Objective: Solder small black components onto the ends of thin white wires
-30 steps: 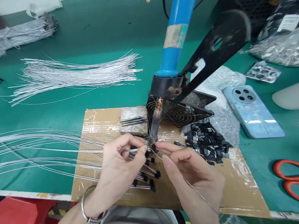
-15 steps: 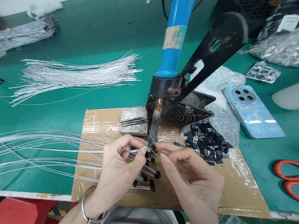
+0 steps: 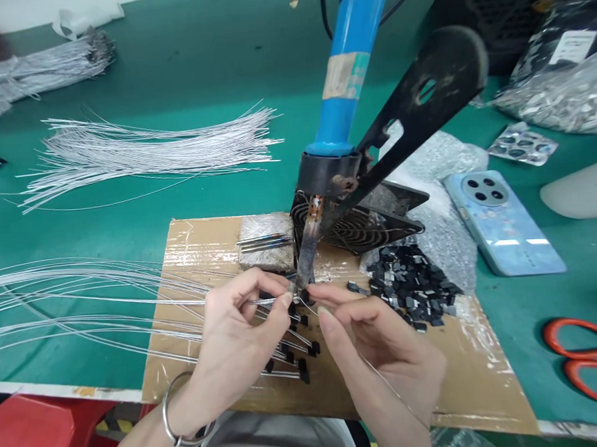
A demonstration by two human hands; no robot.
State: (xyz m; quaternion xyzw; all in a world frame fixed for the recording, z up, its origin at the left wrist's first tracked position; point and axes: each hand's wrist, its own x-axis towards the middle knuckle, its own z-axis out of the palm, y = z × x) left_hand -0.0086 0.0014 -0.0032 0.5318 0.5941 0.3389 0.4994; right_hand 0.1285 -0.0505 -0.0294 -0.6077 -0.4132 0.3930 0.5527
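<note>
A blue-handled soldering iron (image 3: 348,81), clamped in a black metal stand (image 3: 422,103), points down with its tip just above my fingers. My left hand (image 3: 247,329) pinches a thin white wire (image 3: 182,301) between thumb and index finger, its end at the iron's tip. A strand of solder wire (image 3: 387,383) is pinched in my right hand (image 3: 385,346) and runs back across the palm. The right index fingertip touches a small black piece (image 3: 305,295) beside the tip. The exact joint is hidden by fingers and iron. Below lie white wires with black ends (image 3: 303,370).
Brown cardboard (image 3: 476,374) covers the work spot. A pile of black pieces (image 3: 414,287) lies right of my hands, near a black fan (image 3: 369,230), a phone (image 3: 506,222) and red-handled scissors (image 3: 575,352). Loose white wires (image 3: 159,151) lie at the back left.
The solder strand has shifted slightly, and my right thumb sits a touch nearer the iron's tip. Both hands otherwise hold their place; the whole view has moved a little.
</note>
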